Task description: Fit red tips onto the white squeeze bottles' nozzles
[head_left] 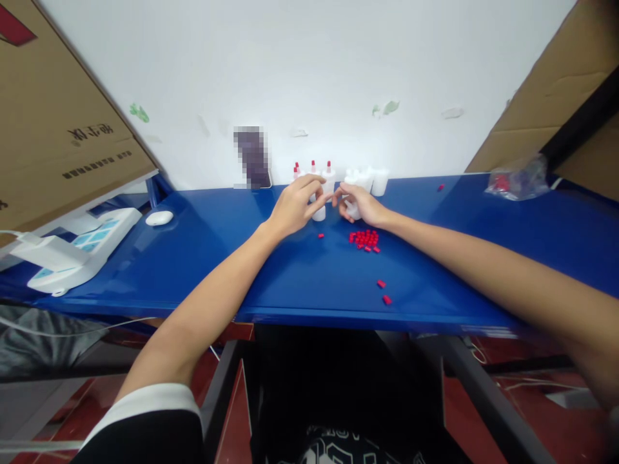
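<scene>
Against the wall [309, 77]: blue table [207, 258]. Above its surface, close together: left hand [294, 205], thumb and forefinger parted; right hand [363, 203], fingers curled. Behind left hand: red-capped bottles [329, 178]. Just below left thumb: upright white bottle [319, 214]. Within right hand's curl: second white bottle [354, 211]. Grip on either: impossible to tell. Nearer the table edge than right hand: clustered red caps [365, 239].

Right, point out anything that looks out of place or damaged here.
Two red caps lie near the front edge of the blue table, one left of the main pile and one far back right, all strays. The white wall shows ragged greenish marks, possibly peeling or residue.
</scene>
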A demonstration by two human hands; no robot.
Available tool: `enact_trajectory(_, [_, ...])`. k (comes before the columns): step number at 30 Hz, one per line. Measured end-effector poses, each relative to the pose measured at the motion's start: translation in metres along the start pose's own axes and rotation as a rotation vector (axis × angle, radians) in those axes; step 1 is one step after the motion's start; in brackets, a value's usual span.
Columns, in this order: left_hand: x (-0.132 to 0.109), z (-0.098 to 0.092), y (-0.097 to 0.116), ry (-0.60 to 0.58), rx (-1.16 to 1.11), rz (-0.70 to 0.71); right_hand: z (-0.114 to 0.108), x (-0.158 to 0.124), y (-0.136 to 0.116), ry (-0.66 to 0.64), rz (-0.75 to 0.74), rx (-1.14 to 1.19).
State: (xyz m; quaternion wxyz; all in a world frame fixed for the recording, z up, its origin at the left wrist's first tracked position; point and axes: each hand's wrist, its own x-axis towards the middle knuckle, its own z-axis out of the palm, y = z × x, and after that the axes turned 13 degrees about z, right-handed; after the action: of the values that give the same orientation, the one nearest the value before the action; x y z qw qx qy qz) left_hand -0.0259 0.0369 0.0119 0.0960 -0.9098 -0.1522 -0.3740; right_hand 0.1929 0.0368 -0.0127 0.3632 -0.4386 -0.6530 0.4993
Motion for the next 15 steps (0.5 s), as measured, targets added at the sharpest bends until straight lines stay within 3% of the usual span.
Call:
enact_trajectory(9, [-0.0017,-0.0013,-0.0026,-0.207,0.01,-0.041,0.0001,-0.0009,-0.0023,0.02,-0.003,-0.044])
enact_trajectory(15, [-0.0033,0.001,-0.0043,-0.132,-0.014,-0.032,0.0003,-0.0006,-0.0024,0.024,-0.003,-0.05])
